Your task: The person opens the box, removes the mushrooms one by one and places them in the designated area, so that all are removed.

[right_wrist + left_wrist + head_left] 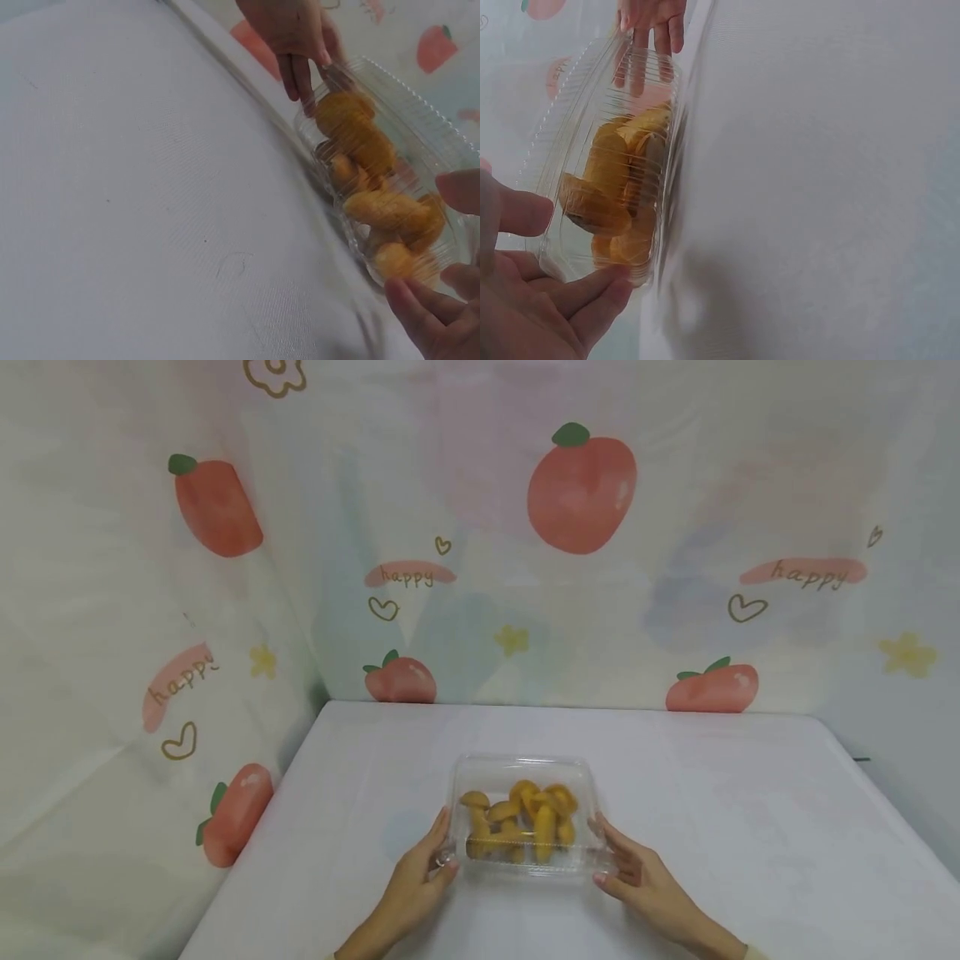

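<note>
A clear plastic clamshell box with its lid down is near the front middle of the table. Through its walls show several yellow-brown mushrooms with rounded caps and thick stems. My left hand grips the box's left side, thumb toward the front and fingers along the wall. On the opposite side, my right hand holds it the same way. In the left wrist view, the ribbed side wall of the box stands between both hands. Whether the base touches the table I cannot tell.
A white cloth covers the table. Behind it and on the left hangs a pale curtain printed with red fruit, hearts and "happy". The table's far edge meets this curtain.
</note>
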`<state>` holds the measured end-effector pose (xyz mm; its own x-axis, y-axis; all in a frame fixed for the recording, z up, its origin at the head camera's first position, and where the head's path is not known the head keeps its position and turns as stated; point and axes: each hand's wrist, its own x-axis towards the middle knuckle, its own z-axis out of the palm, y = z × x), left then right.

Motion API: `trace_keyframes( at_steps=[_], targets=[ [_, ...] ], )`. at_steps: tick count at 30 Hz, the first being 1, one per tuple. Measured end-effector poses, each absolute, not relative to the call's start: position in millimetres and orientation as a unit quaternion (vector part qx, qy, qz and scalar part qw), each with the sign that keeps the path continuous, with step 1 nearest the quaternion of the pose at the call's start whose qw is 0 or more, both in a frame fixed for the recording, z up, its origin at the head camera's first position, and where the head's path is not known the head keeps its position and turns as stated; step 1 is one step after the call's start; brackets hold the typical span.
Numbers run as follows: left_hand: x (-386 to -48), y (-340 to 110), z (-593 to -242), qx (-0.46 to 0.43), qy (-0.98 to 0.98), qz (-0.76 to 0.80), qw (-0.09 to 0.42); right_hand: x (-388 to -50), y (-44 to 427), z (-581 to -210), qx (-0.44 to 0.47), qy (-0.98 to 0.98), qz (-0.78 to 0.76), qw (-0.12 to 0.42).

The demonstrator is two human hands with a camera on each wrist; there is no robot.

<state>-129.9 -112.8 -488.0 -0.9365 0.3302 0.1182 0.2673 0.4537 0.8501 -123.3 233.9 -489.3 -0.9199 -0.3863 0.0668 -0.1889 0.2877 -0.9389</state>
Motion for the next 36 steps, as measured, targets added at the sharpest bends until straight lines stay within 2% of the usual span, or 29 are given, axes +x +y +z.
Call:
trace_keyframes(
  at_steps=[5,10,17,27,36],
  targets=[
    [-127,-114,-490,0.157,0.847,0.506,0.038,-121,229,-489,-0.166,0.799,-0.571,0.087],
    [-123,-114,-493,0.148,0.862,0.485,0.016,-118,224,-493,-0.141,0.797,-0.580,0.090],
    [-123,-110,-497,0.141,0.871,0.471,0.000,-117,223,-499,-0.156,0.798,-0.578,0.070],
    [-121,-107,-506,0.134,0.819,0.556,0.041,-118,223,-498,-0.161,0.804,-0.569,0.059],
    [-123,-107,-505,0.120,0.820,0.560,0.014,-119,218,-500,-0.164,0.792,-0.586,0.055]
  ],
)
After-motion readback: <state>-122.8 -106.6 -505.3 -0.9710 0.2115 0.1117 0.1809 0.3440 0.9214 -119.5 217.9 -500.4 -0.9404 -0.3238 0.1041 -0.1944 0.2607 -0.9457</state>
